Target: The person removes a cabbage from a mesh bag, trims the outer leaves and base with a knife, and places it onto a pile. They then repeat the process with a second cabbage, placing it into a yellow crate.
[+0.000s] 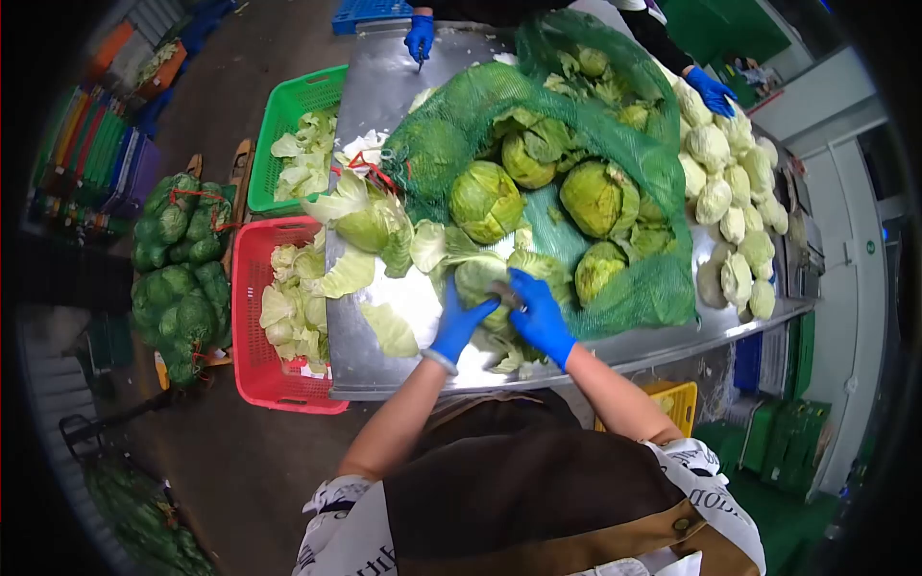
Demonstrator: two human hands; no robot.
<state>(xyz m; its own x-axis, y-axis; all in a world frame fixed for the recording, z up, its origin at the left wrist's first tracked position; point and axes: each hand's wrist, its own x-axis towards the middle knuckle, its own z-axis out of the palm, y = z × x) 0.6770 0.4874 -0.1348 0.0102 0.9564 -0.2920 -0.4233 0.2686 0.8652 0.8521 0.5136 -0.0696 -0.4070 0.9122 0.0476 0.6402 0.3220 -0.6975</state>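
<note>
At the table's near side a pale green cabbage (pixel 480 278) with loosened outer leaves lies between my gloved hands. My left hand (pixel 461 322) grips its left side, thumb pointing inward. My right hand (pixel 540 319) is closed on what looks like a small knife (pixel 505 294), blurred, its tip against the cabbage. Just beyond them, a green mesh bag (pixel 437 158) lies open with several whole cabbages (pixel 487 202) in it. Loose leaves (pixel 389 329) are spread to the left of my left hand. The cabbage's underside is hidden.
Red (pixel 245 326) and green (pixel 261 158) crates of leaves stand along the metal table's (pixel 379 374) left edge. Trimmed cabbages (pixel 735 187) are heaped at the right. Across the table are a co-worker's blue-gloved hands (pixel 420 36), one with a knife. Filled mesh bags (pixel 182 298) sit on a pallet.
</note>
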